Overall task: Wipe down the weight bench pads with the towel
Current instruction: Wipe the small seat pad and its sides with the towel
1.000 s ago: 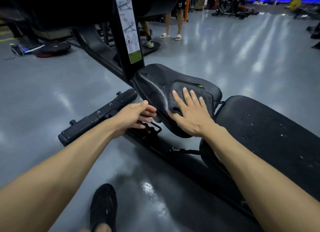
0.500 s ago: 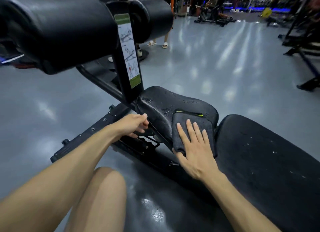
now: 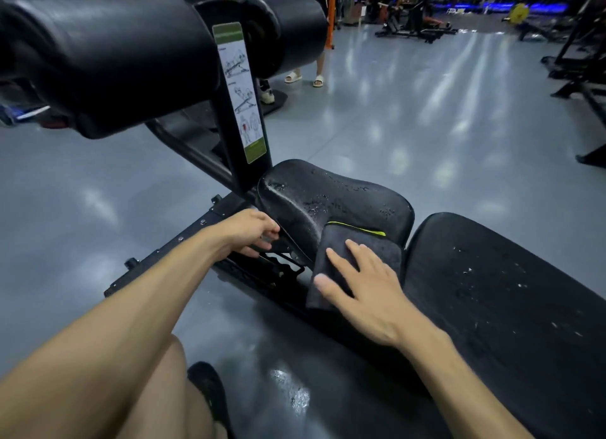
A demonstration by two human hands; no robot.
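Observation:
A dark grey towel (image 3: 373, 245) with a lime-green edge lies over the near end of the black seat pad (image 3: 331, 196), which is dotted with water drops. My right hand (image 3: 364, 288) presses flat on the towel, fingers straight and spread. My left hand (image 3: 246, 232) has its fingers curled at the seat pad's left edge by the frame. The long black back pad (image 3: 511, 294) stretches to the right, also wet. Two black roller pads (image 3: 108, 55) sit above at the upper left.
An upright post with an instruction sticker (image 3: 241, 94) rises behind the seat. The bench's black floor rail (image 3: 170, 248) runs to the left. My knee (image 3: 154, 389) and shoe are at the bottom. A person in sandals (image 3: 305, 78) stands beyond; other gym machines (image 3: 416, 22) line the back.
My right hand has dragged the towel down the seat pad toward me. My left hand has stayed at the pad's left edge. My head has dropped lower and closer, bringing the rollers into view.

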